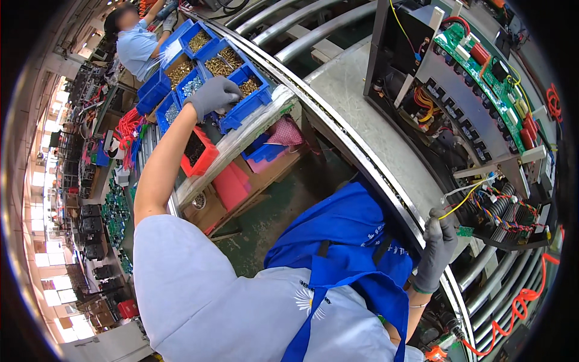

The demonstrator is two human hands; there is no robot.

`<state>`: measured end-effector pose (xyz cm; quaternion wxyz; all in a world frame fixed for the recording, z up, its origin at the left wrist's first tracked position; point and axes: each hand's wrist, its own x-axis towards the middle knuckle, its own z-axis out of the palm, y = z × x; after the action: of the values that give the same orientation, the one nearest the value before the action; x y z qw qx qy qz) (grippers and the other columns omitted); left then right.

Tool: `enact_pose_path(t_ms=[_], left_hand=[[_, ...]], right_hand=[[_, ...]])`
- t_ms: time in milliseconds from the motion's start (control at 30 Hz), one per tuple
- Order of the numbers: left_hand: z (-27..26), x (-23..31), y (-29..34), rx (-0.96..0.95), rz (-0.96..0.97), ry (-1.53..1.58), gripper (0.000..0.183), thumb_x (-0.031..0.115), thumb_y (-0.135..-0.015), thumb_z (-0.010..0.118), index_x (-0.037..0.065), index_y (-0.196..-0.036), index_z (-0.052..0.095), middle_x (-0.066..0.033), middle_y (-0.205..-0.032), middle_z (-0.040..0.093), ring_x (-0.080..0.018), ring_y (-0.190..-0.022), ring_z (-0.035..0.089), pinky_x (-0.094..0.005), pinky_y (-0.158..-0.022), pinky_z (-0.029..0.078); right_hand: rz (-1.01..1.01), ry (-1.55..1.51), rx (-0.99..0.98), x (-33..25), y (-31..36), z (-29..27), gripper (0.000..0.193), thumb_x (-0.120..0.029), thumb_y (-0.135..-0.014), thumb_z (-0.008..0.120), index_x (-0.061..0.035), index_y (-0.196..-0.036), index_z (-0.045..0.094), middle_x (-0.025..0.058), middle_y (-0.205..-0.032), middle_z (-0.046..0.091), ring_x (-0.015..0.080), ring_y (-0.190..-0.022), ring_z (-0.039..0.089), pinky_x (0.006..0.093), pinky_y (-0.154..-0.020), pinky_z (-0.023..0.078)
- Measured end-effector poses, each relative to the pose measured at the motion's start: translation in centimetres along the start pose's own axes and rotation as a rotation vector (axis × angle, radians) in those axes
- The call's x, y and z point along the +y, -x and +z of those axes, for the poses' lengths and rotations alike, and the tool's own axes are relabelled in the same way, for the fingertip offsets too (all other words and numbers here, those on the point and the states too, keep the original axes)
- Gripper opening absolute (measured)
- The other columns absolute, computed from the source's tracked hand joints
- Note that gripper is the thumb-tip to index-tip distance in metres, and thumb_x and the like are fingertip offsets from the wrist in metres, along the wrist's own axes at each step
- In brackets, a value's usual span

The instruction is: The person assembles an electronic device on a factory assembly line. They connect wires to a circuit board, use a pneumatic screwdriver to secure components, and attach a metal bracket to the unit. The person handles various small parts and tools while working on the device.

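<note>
My left hand (214,96), in a grey glove, reaches over the near blue parts bin (256,99). Its fingers curl together at the bin's edge, and whatever is between them is too small or hidden to make out. Brass-coloured screws (248,86) lie in that bin. On the other side my right hand (435,244), also gloved, pinches the end of a yellow wire (461,200). The wire runs into an open electronic unit (446,133) with a green circuit board (482,75), coils and bundled coloured wires.
Blue bins (154,90) of brass and silvery fasteners stand on a side bench, with a red bin (199,151) nearer me. A curved metal rail (356,157) edges the roller conveyor (329,30). A red coiled hose (512,308) hangs at right. Another person (136,45) works at upper left.
</note>
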<state>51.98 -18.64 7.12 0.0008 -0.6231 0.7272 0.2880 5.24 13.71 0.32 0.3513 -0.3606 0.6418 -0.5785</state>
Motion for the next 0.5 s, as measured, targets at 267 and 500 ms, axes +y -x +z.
enact_pose_path(t_ms=[267,500], left_hand=[[0.5,-0.9,0.9,0.258,0.185,-0.138,0.015,0.013,-0.077,0.064,0.002,-0.088,0.066,-0.0128,-0.08,0.067,-0.024,-0.073,0.065,-0.0369,-0.069,0.051],[4.2,8.9,4.8,0.526,0.381,0.095,0.015,0.009,-0.089,0.06,0.003,-0.102,0.066,-0.0048,-0.088,0.067,-0.0124,-0.078,0.063,-0.025,-0.069,0.049]], right_hand=[[0.162,-0.172,0.021,-3.1,-0.5,2.2,0.034,-0.028,-0.09,0.061,0.0033,-0.104,0.066,0.0018,-0.075,0.058,0.0038,-0.061,0.048,0.0177,-0.051,0.034],[0.297,-0.316,-0.062,-2.7,-1.7,2.8,0.024,-0.02,-0.091,0.061,0.002,-0.1,0.066,-0.0019,-0.067,0.054,0.0017,-0.053,0.043,0.0169,-0.047,0.031]])
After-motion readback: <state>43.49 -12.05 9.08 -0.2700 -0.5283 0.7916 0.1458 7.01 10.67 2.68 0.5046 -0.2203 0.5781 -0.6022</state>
